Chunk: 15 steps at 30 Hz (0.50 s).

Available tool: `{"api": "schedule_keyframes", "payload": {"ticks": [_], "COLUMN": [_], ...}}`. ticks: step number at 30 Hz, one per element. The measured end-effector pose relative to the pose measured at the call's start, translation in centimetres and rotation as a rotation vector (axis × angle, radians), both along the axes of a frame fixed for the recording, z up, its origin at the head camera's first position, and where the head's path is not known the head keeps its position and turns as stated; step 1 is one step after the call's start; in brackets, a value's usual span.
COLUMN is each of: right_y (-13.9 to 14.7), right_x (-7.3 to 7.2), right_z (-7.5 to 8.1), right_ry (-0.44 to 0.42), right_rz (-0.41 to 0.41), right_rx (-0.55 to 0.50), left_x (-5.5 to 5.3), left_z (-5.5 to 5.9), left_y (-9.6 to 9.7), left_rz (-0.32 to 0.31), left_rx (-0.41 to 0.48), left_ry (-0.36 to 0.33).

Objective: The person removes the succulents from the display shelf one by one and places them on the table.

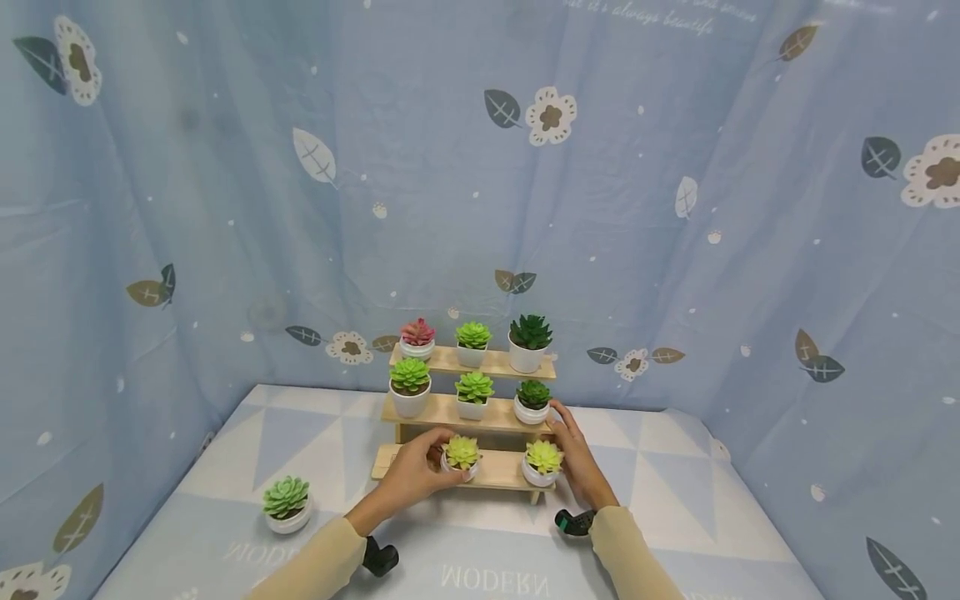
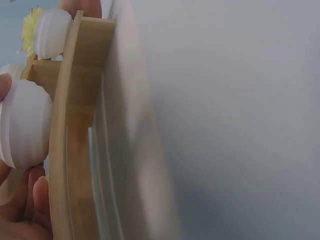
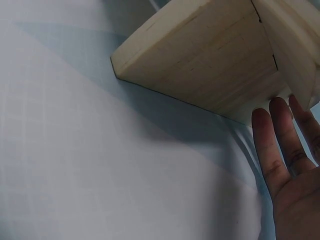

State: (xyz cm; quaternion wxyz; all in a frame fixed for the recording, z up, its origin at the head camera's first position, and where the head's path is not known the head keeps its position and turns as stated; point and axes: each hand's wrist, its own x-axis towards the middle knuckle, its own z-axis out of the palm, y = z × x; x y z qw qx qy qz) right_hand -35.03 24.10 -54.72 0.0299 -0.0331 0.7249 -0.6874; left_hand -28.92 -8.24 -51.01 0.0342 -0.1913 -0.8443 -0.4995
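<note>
Hands: left [image 1: 415,473] grips potted succulent [image 1: 461,457] (bottom shelf [image 1: 501,473]); right [image 1: 576,457] flat at stand edge.

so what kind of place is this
Likely a staged tabletop set, not a home: a blue flowered cloth backdrop, a wooden three-step stand of small potted succulents, and a printed table cover.

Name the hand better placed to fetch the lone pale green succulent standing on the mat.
Left. The pale green succulent in its white pot stands on the left hand's side; the right hand rests open against the wooden stand's far end.
</note>
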Motion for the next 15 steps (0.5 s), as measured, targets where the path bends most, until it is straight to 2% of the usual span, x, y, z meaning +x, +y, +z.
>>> {"api": "schedule_keyframes", "payload": {"ticks": [6,15], "right_y": [-0.1,-0.1], "right_x": [0.1,0.0], "right_z": [-0.1,0.2], "right_ry": [-0.004,0.0], "right_rz": [0.005,0.016], "right_rx": [-0.002,-0.046], "left_x": [0.9,2.2], "left_z": [0.1,1.0], "left_y": [-1.7,-3.8], "left_rz": [0.017,0.029], "left_rx": [-0.009,0.031], "left_ry": [-0.024,-0.069]}}
